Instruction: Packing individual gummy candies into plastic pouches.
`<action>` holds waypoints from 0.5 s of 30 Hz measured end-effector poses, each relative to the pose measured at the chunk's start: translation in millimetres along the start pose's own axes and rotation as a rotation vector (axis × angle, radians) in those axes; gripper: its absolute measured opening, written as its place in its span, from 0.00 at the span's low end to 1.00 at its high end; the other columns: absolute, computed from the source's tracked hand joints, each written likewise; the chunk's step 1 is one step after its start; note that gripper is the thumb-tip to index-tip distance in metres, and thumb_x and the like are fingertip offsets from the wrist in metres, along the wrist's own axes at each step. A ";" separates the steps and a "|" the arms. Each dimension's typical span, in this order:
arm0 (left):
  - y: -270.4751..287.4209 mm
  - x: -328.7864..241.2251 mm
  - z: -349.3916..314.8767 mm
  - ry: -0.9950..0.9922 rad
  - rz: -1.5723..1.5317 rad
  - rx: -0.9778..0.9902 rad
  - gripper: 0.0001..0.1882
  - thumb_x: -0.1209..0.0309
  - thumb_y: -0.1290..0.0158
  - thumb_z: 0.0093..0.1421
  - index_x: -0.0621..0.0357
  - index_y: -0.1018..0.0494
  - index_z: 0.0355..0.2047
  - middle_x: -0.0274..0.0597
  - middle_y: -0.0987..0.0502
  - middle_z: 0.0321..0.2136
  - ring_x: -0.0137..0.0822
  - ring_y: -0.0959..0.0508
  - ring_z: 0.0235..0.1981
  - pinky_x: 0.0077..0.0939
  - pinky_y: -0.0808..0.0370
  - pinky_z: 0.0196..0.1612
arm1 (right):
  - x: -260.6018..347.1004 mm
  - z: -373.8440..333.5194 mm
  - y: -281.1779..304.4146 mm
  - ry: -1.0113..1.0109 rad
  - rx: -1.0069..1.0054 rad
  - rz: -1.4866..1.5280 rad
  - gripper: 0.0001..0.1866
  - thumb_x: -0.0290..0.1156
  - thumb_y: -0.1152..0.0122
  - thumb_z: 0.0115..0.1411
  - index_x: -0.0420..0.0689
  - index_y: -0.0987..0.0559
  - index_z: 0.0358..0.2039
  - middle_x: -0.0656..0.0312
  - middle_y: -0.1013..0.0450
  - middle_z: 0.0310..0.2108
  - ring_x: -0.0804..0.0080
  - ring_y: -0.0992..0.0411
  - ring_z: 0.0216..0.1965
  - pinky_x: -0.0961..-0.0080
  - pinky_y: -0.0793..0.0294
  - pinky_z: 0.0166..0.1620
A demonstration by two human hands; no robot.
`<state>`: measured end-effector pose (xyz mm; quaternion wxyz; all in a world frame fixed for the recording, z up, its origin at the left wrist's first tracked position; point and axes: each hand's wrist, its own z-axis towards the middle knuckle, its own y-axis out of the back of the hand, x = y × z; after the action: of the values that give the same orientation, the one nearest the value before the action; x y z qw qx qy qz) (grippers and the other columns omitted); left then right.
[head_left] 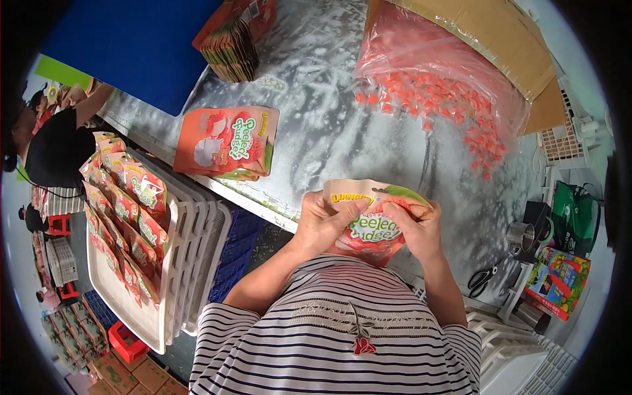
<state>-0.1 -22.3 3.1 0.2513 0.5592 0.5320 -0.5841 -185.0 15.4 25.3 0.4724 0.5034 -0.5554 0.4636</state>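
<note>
A pink and red candy pouch [370,238] is held upright just in front of my striped shirt, at the table's near edge. Its left upper side is pinched by my left hand [319,227], thumb lying on the printed front. On the opposite upper side my right hand [418,230] grips the pouch the same way, thumb pressed on the front. The fingers behind the pouch are hidden. Left of it on the table lies a flat stack of matching pouches [224,141]. Small red wrapped candies [428,99] spill from a clear plastic bag [421,46] at the far right.
The plastic bag sits in an open cardboard box [507,39]. More pouches [229,49] stand bundled beside a blue sheet [125,46]. At left, stacked white trays [164,316] carry filled pouches [128,217]; a co-worker [59,148] is beyond. Scissors [482,280] and a metal cup [520,237] are at right.
</note>
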 end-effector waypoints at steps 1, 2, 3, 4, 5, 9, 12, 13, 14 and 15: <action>0.0 0.8 1.3 0.006 0.000 0.011 0.09 0.75 0.43 0.59 0.66 0.22 0.40 0.40 0.19 0.32 0.23 0.23 0.32 0.20 0.24 0.36 | -1.1 2.9 -0.5 -0.014 -0.033 -0.017 0.09 0.20 0.42 0.58 0.33 0.19 0.38 0.62 0.21 0.29 0.82 0.26 0.29 0.84 0.26 0.34; -0.9 0.3 2.9 0.011 0.000 0.020 0.10 0.76 0.45 0.61 0.68 0.23 0.41 0.41 0.19 0.33 0.23 0.23 0.33 0.19 0.24 0.37 | -3.2 4.8 0.3 -0.009 -0.022 -0.019 0.09 0.20 0.42 0.58 0.33 0.19 0.38 0.62 0.21 0.29 0.82 0.26 0.29 0.84 0.26 0.34; -5.8 -2.3 4.7 -0.006 -0.012 -0.021 0.10 0.72 0.46 0.63 0.68 0.23 0.39 0.36 0.20 0.26 0.21 0.25 0.28 0.18 0.26 0.31 | -5.9 5.3 2.8 -0.023 -0.032 -0.030 0.09 0.21 0.42 0.59 0.33 0.19 0.38 0.62 0.21 0.30 0.82 0.26 0.30 0.84 0.26 0.34; -3.3 -3.0 5.4 -0.018 -0.011 -0.037 0.10 0.72 0.46 0.63 0.68 0.23 0.39 0.36 0.20 0.26 0.21 0.25 0.28 0.18 0.26 0.31 | -7.2 5.5 4.5 -0.035 -0.036 -0.039 0.09 0.22 0.43 0.59 0.33 0.19 0.38 0.61 0.21 0.30 0.82 0.26 0.30 0.83 0.26 0.35; 0.8 -2.9 6.7 0.024 0.081 -0.021 0.11 0.70 0.47 0.64 0.67 0.23 0.38 0.33 0.23 0.23 0.20 0.28 0.24 0.17 0.29 0.26 | -6.0 6.2 4.6 -0.028 -0.015 -0.038 0.09 0.22 0.43 0.59 0.33 0.19 0.38 0.61 0.21 0.30 0.82 0.26 0.30 0.83 0.26 0.35; 6.6 4.9 4.0 -0.027 0.143 -0.044 0.14 0.64 0.50 0.66 0.64 0.22 0.36 0.30 0.25 0.22 0.18 0.30 0.21 0.15 0.32 0.23 | 2.6 6.7 6.6 -0.035 0.025 -0.145 0.09 0.22 0.44 0.60 0.34 0.19 0.38 0.63 0.21 0.29 0.82 0.26 0.30 0.82 0.27 0.35; 3.8 -2.6 7.7 -0.102 0.143 -0.020 0.13 0.66 0.52 0.67 0.62 0.23 0.37 0.26 0.28 0.18 0.16 0.34 0.18 0.17 0.37 0.19 | 1.9 0.4 19.4 0.063 0.027 -0.433 0.09 0.24 0.45 0.60 0.33 0.20 0.37 0.64 0.22 0.27 0.82 0.28 0.27 0.82 0.29 0.33; 7.7 5.5 10.1 -0.119 0.212 -0.003 0.12 0.66 0.52 0.67 0.62 0.23 0.38 0.25 0.31 0.16 0.16 0.37 0.17 0.17 0.39 0.18 | 0.6 -3.1 24.7 0.065 0.032 -0.492 0.10 0.26 0.44 0.60 0.33 0.20 0.37 0.63 0.23 0.25 0.82 0.30 0.26 0.80 0.30 0.31; 8.0 2.9 12.2 -0.080 0.204 -0.004 0.13 0.65 0.51 0.67 0.62 0.23 0.36 0.25 0.33 0.14 0.16 0.37 0.17 0.17 0.39 0.18 | -3.5 -4.3 26.5 0.069 0.038 -0.549 0.10 0.28 0.43 0.60 0.33 0.20 0.37 0.63 0.24 0.24 0.82 0.31 0.25 0.78 0.31 0.30; 12.5 8.6 17.8 -0.115 0.236 0.018 0.13 0.65 0.50 0.66 0.63 0.24 0.38 0.26 0.33 0.14 0.17 0.36 0.16 0.18 0.38 0.18 | -6.3 -4.8 23.9 0.097 0.074 -0.537 0.10 0.28 0.43 0.60 0.33 0.20 0.37 0.63 0.24 0.24 0.82 0.31 0.25 0.78 0.31 0.30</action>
<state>2.0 -39.7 -12.5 0.3433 0.5858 0.4421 -0.5861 -208.3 22.4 18.7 0.5857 0.6269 -0.3613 0.3654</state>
